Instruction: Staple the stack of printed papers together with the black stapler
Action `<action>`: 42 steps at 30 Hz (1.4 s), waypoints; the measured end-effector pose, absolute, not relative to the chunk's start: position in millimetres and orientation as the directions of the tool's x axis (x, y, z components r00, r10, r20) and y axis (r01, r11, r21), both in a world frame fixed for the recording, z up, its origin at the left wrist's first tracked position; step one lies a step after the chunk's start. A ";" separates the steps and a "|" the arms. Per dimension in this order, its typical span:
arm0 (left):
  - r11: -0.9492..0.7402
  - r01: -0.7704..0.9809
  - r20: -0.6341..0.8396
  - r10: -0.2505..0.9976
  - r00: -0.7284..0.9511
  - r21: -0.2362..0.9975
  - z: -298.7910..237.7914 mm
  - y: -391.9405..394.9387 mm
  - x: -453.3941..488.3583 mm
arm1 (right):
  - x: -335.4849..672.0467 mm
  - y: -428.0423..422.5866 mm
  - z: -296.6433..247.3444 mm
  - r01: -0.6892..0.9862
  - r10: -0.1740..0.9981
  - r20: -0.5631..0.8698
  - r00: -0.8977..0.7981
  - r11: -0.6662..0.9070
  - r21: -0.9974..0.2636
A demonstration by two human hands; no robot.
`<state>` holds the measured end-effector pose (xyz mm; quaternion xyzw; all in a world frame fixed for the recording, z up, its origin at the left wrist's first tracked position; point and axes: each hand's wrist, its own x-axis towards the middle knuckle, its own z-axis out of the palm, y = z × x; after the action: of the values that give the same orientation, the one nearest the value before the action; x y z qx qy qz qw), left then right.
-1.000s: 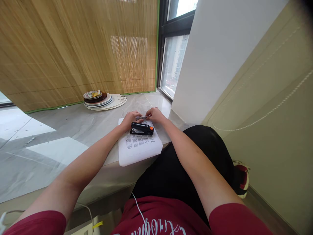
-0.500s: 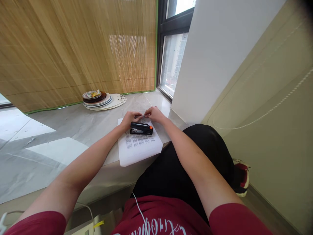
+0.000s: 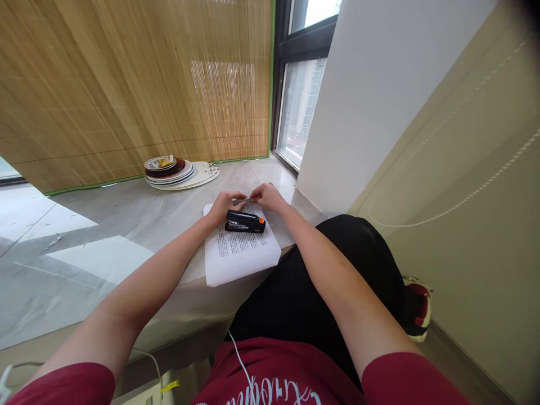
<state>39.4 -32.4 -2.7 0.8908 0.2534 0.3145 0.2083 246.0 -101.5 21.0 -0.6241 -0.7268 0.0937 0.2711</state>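
While a black stapler [image 3: 245,221] lies on the printed sheet [image 3: 240,253], a silvery strip [image 3: 243,201] (staples, apparently) is pinched between left hand [image 3: 225,203] and right hand [image 3: 266,197] at the stapler's twelve o'clock.

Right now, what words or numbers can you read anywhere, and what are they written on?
Red shirt: white curly letters, cut off by the picture's edge, not readable for sure.
Paper: lines of printed text, too small to read.
Stapler: a white label, too blurred to read.
Silvery strip pinched between left hand and right hand: no text seen.
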 end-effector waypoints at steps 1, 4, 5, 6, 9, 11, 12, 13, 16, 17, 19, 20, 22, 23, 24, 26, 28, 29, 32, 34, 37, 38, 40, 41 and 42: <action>-0.795 0.312 0.469 0.571 0.674 0.520 -2.3 -32.0 38.9 | 246.3 -101.6 20.9 0.857 0.958 0.279 -0.071 0.202 -0.475; -0.823 0.325 0.494 0.547 0.675 0.467 -1.1 -30.9 38.3 | 246.7 -102.0 20.6 0.857 0.955 0.288 -0.063 0.200 -0.474; -0.827 0.337 0.497 0.546 0.675 0.450 -0.8 -30.8 38.3 | 246.7 -102.1 20.5 0.857 0.954 0.293 -0.061 0.200 -0.475; -0.830 0.348 0.499 0.545 0.674 0.436 -0.4 -30.9 38.3 | 246.6 -102.3 20.5 0.857 0.953 0.297 -0.058 0.201 -0.475; -0.845 0.361 0.516 0.529 0.674 0.395 0.6 -32.3 38.6 | 246.2 -102.5 20.7 0.857 0.950 0.306 -0.064 0.210 -0.471; -0.856 0.357 0.533 0.513 0.673 0.373 1.4 -33.5 38.7 | 245.9 -102.6 21.2 0.855 0.948 0.309 -0.076 0.222 -0.468; -0.860 0.353 0.538 0.507 0.673 0.368 1.9 -34.0 38.7 | 245.7 -102.7 21.4 0.853 0.947 0.311 -0.081 0.227 -0.470; -0.861 0.349 0.543 0.505 0.672 0.369 2.3 -34.5 38.8 | 245.6 -102.8 21.7 0.850 0.946 0.312 -0.082 0.230 -0.475; -0.857 0.344 0.550 0.512 0.661 0.384 3.9 -35.5 39.0 | 245.3 -103.2 21.9 0.843 0.944 0.320 -0.077 0.233 -0.486; -0.855 0.344 0.552 0.514 0.656 0.387 4.5 -35.9 39.0 | 245.3 -103.2 21.8 0.842 0.944 0.322 -0.077 0.234 -0.486; -0.854 0.346 0.558 0.517 0.649 0.389 5.9 -36.9 39.2 | 245.2 -103.1 21.4 0.843 0.942 0.326 -0.083 0.241 -0.482; -0.854 0.347 0.560 0.518 0.647 0.388 6.6 -37.6 39.2 | 245.3 -102.9 21.2 0.843 0.941 0.328 -0.087 0.245 -0.480; -0.852 0.352 0.561 0.520 0.644 0.386 8.0 -39.1 39.4 | 245.3 -102.7 20.9 0.841 0.940 0.330 -0.090 0.249 -0.481; -0.852 0.355 0.562 0.522 0.641 0.386 8.6 -39.8 39.4 | 245.3 -102.6 20.8 0.840 0.940 0.330 -0.089 0.249 -0.482; -0.850 0.359 0.563 0.525 0.638 0.385 9.2 -40.5 39.5 | 245.4 -102.4 20.8 0.841 0.940 0.329 -0.090 0.249 -0.481; -0.846 0.368 0.562 0.532 0.634 0.385 9.9 -41.4 39.6 | 245.4 -102.2 21.0 0.847 0.940 0.328 -0.093 0.247 -0.471; -0.841 0.375 0.558 0.539 0.631 0.390 10.1 -41.6 39.5 | 245.5 -101.9 21.3 0.854 0.940 0.327 -0.099 0.249 -0.457; -0.840 0.374 0.557 0.541 0.630 0.393 10.1 -41.5 39.3 | 245.6 -101.7 21.4 0.856 0.939 0.328 -0.103 0.252 -0.452; -0.841 0.361 0.559 0.539 0.630 0.403 10.0 -40.8 38.8 | 245.9 -101.2 21.0 0.854 0.935 0.336 -0.108 0.261 -0.450; -0.842 0.355 0.560 0.536 0.631 0.406 10.0 -40.4 38.5 | 246.0 -101.0 20.3 0.852 0.934 0.339 -0.108 0.263 -0.454; -0.846 0.348 0.561 0.530 0.636 0.404 9.6 -39.4 38.7 | 245.7 -101.3 19.5 0.845 0.938 0.330 -0.105 0.259 -0.468; -0.848 0.343 0.562 0.526 0.638 0.404 9.2 -38.8 38.9 | 245.4 -101.5 19.5 0.844 0.939 0.328 -0.104 0.258 -0.471; -0.851 0.332 0.559 0.519 0.646 0.407 7.8 -37.3 39.3 | 244.9 -102.3 20.3 0.843 0.938 0.331 -0.105 0.260 -0.471; -0.852 0.329 0.555 0.516 0.652 0.407 6.9 -36.4 39.5 | 244.7 -102.9 21.1 0.844 0.937 0.333 -0.103 0.260 -0.470; -0.854 0.329 0.548 0.513 0.660 0.403 6.0 -35.3 39.6 | 244.5 -103.6 22.1 0.845 0.937 0.335 -0.100 0.258 -0.469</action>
<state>39.6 -35.3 6.0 0.9009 0.2338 0.3396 0.1355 244.5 -103.6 22.1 -0.6039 -0.7375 0.0792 0.2918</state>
